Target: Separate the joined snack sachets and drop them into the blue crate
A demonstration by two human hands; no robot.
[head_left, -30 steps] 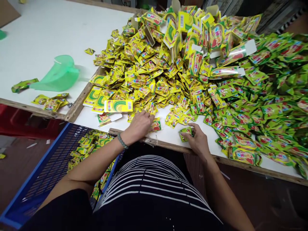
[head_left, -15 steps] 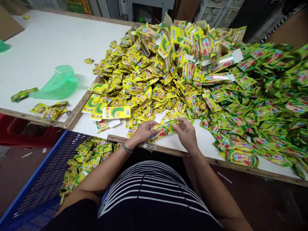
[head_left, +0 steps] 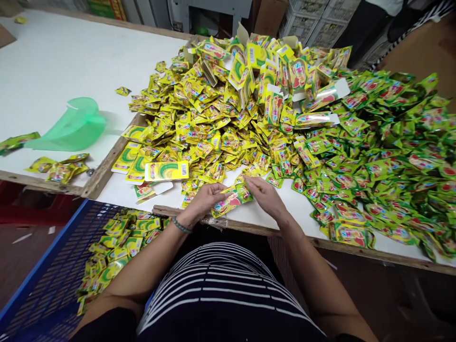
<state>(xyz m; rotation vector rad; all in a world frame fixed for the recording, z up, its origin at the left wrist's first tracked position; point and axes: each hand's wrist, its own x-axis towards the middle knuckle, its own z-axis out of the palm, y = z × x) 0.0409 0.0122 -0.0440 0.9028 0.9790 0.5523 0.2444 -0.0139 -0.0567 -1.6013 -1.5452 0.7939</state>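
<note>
My left hand point(head_left: 204, 203) is closed on the left end of a small yellow carton point(head_left: 231, 201) with a watermelon print, tilted just above the table's front edge. At the carton's right end, the fingers of my right hand point(head_left: 266, 198) are pinched on a green candy sachet point(head_left: 246, 191), which is mostly inside the open end. Behind my hands lies a heap of yellow sachets point(head_left: 199, 133), with a heap of green sachets point(head_left: 384, 175) to the right. Several flat yellow cartons point(head_left: 166, 171) lie left of my hands.
Open cartons point(head_left: 272, 107) lie on top of the heap. A blue basket point(head_left: 46, 266) of filled cartons stands below the table at left. A green plastic scoop point(head_left: 73, 128) rests on the left table, beyond a wooden strip point(head_left: 107, 166). White crates point(head_left: 302, 21) stand behind.
The green sachet has moved from outside the carton's right end to mostly inside it, with my right hand shifted left against the carton. The view has turned slightly.
</note>
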